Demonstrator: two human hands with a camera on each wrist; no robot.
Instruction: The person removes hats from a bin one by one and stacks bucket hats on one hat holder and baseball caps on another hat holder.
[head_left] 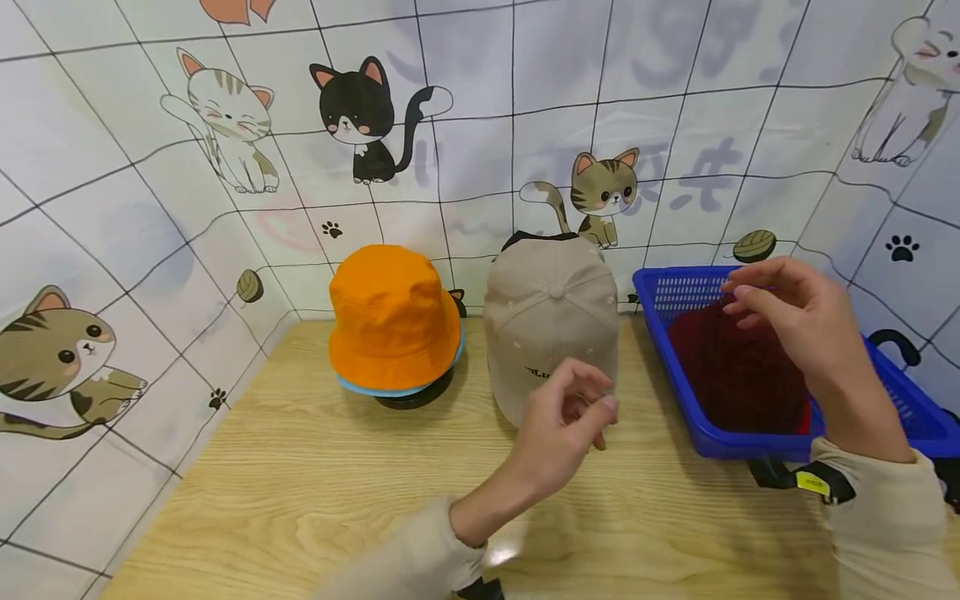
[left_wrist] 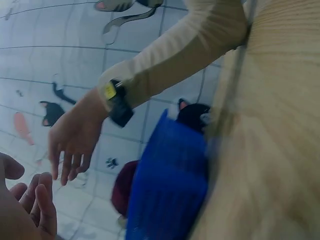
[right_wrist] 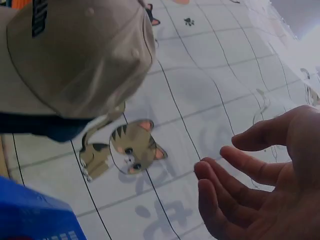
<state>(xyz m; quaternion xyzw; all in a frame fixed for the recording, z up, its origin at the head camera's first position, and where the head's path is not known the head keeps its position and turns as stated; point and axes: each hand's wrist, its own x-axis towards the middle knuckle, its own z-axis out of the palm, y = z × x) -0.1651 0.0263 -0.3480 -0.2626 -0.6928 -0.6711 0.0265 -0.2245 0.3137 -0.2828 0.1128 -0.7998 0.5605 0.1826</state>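
Observation:
My left hand (head_left: 562,425) hovers before the beige baseball cap (head_left: 551,308), fingers loosely bent and nothing between them. The cap sits in the middle of the table over a darker piece of headwear, its brim toward me. Above the blue plastic basket (head_left: 701,442) is my right hand (head_left: 806,321), its fingers relaxed and holding nothing. Dark red headwear (head_left: 731,367) lies inside the basket. The right wrist view shows the same right hand (right_wrist: 255,185) apart from the cap (right_wrist: 85,55). In the left wrist view, the left hand (left_wrist: 27,200) has its fingers half bent.
An orange bucket hat (head_left: 393,317) stands to the left, stacked on a light blue one (head_left: 401,390) and a black one beneath. A black curved strap (head_left: 896,343) shows at the basket's right. Cat-patterned sheeting (head_left: 480,167) walls in the wooden table (head_left: 315,483).

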